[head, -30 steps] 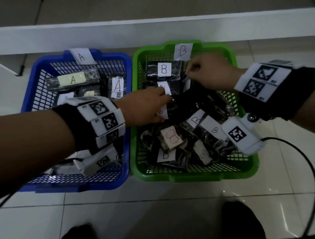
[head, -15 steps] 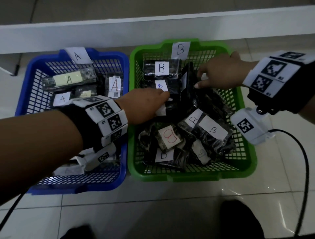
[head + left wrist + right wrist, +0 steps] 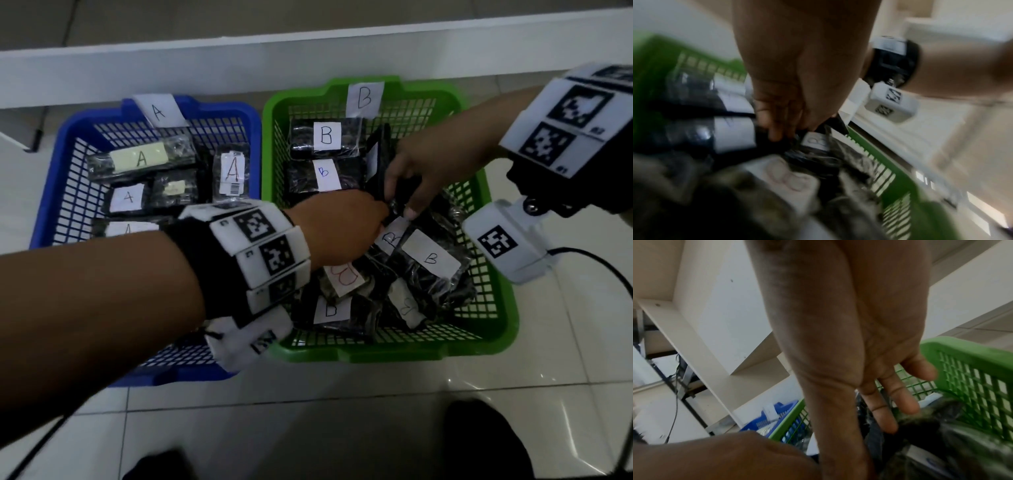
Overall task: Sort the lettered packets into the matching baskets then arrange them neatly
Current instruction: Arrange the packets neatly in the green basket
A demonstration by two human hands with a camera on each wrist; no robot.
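A green basket [image 3: 376, 354] tagged B holds several black packets with B labels; two lie in a neat column at its back left [image 3: 327, 137]. The others are jumbled in front [image 3: 430, 257]. One black packet [image 3: 378, 150] stands on edge in the middle. My left hand [image 3: 373, 219] reaches in from the left and curls its fingers [image 3: 774, 129] over this packet's lower end [image 3: 781, 143]. My right hand [image 3: 400, 202] comes from the right, thumb and fingers [image 3: 885, 421] either side of the same packet [image 3: 873, 434]. The blue basket [image 3: 253, 116] tagged A holds A packets [image 3: 140, 159].
Both baskets sit side by side on a pale tiled floor [image 3: 342, 411]. A white ledge [image 3: 308, 51] runs just behind them. A black cable [image 3: 603, 270] trails from my right wrist camera. Dark shoes [image 3: 486, 442] show at the bottom edge.
My right hand has dropped from the upright packet's top edge down to its lower end. My left hand has pushed further right into the green basket to meet it.
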